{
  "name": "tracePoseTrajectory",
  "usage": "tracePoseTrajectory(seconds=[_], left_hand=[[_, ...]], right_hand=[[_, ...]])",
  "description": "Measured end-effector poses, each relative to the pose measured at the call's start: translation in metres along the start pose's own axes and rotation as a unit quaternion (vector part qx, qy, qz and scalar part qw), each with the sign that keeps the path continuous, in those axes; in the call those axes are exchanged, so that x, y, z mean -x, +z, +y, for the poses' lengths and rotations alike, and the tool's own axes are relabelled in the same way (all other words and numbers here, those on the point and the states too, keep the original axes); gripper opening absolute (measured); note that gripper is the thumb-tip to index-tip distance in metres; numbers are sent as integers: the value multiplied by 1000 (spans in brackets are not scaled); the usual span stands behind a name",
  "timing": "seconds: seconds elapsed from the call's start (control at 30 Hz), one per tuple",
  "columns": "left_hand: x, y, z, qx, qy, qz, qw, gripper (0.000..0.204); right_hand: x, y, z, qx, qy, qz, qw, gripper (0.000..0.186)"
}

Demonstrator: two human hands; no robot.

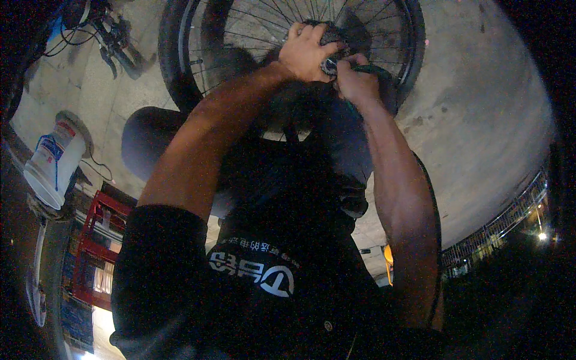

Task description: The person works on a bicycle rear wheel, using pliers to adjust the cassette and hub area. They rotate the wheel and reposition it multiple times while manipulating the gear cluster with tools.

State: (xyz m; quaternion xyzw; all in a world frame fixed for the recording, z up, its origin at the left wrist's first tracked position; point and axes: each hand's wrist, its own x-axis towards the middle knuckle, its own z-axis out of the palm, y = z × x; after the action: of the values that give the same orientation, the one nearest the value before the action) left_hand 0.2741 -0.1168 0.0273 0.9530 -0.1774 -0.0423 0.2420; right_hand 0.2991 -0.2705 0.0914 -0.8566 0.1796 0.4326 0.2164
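Black fabric of the person's short-sleeved shirt, with a pale printed mark on the chest, filled the lower centre of the frame, closest to the lens. Both bare forearms rose from it toward the upper centre.

Object in hand: dark metal toothed cluster at the wheel hub, upper centre of the frame, at the middle of a black-tyred spoked bicycle wheel. Left hand was curled over the top and left side of the cluster, fingers wrapped onto it, gripping. Right hand was clenched just below and right of the cluster, closed around a dark green-handled tool whose end met the hub; the tool's head was hidden between the hands, type not determinable. The two hands were touching or nearly touching at the hub.

Wheel: thin silver spokes fanned out from the hub to the rim; the tyre arced across the top of the frame from upper left to upper right. Wheel lay over pale grey concrete floor.

Surroundings: white plastic bucket with blue markings at left edge, mid height. Red metal rack at lower left. Dark bicycle handlebar with cables at upper left corner. Small bright lights at right edge; detail there too dark to resolve.
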Motion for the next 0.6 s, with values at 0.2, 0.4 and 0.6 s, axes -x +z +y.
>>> tracePoseTrajectory(seconds=[0.2,0.4,0.6], left_hand=[[2,2,-8,15,3,-11,1000,86],[-1,0,-2,-10,4,10,1000,81],[3,5,-7,6,13,14,1000,84]], right_hand=[[17,-19,-30,-18,102,-105,989,48],[-2,0,4,-24,-76,52,995,33],[10,-14,-19,-30,80,-101,991,44]])
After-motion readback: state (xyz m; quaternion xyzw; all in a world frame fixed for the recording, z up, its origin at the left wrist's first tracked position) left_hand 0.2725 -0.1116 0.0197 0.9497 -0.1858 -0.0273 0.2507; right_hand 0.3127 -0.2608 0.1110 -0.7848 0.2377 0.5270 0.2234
